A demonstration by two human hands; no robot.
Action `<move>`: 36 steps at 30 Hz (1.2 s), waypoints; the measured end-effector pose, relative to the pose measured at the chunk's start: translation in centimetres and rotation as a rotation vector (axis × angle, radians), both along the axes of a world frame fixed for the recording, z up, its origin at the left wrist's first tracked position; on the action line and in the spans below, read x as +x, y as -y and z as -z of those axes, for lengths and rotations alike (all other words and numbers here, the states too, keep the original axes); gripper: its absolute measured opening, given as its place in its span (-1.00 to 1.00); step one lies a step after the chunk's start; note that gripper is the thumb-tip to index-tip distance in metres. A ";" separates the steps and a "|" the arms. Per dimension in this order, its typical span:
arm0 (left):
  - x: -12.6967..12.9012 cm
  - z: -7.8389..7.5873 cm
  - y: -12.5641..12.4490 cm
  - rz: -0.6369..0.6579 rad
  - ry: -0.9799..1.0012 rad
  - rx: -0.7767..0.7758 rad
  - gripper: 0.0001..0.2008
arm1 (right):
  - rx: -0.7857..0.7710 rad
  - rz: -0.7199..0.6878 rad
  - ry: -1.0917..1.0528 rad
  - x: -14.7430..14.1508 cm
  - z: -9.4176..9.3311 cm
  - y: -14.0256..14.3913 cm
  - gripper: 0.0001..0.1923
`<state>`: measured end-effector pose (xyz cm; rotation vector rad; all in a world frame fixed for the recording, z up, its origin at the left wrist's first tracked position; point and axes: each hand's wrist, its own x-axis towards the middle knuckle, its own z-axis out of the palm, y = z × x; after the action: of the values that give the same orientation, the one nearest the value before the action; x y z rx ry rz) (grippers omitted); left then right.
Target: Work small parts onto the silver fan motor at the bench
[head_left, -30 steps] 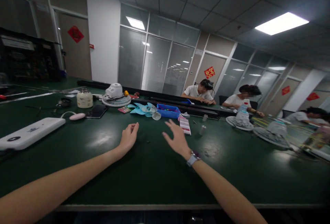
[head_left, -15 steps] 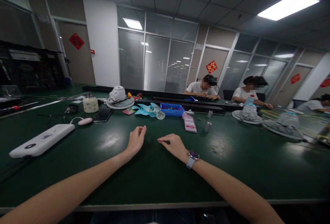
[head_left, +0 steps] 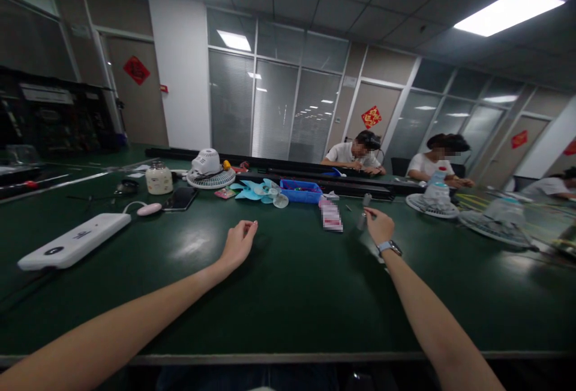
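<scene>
While the left hand (head_left: 238, 242) rests loosely curled, the outstretched right hand (head_left: 379, 226) pinches a small grey cylinder (head_left: 362, 220).

Small grey cylinder (head_left: 362, 220): short, metallic grey, standing upright on the green table surface just right of frame centre; the right hand (head_left: 379, 226) is at it, fingertips touching or just beside its top, contact not resolvable; a second grey cylinder (head_left: 367, 199) of like form stands upright just behind it, further up the frame, apart from the hand; left hand (head_left: 238, 242) rests on the table left of frame centre, fingers loosely curled, thumb and forefinger pinched together; whether anything sits between them cannot be told.
</scene>
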<state>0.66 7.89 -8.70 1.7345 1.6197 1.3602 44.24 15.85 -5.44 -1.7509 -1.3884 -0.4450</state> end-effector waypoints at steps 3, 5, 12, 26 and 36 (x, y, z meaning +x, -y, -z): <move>0.0 -0.2 0.2 0.009 -0.015 -0.002 -0.49 | -0.002 -0.014 -0.011 0.1 0.4 -0.2 -0.67; 0.0 -0.2 0.2 0.011 -0.024 -0.005 -0.50 | -0.007 -0.019 -0.013 0.1 0.4 -0.3 -0.67; 0.0 0.1 0.0 0.042 -0.015 0.000 -0.51 | -0.025 0.003 -0.029 -0.1 0.3 -0.4 -0.66; 0.3 -0.3 0.5 0.032 -0.040 0.008 -0.53 | -0.131 0.053 -0.085 0.0 0.7 -0.5 -0.60; 0.3 -0.2 0.5 0.049 -0.040 -0.007 -0.54 | -0.148 -0.028 -0.266 0.6 2.1 -0.9 -0.56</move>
<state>0.99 7.37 -8.48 1.7961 1.5901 1.3040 44.82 16.73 -7.52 -1.8307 -1.2791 -0.0900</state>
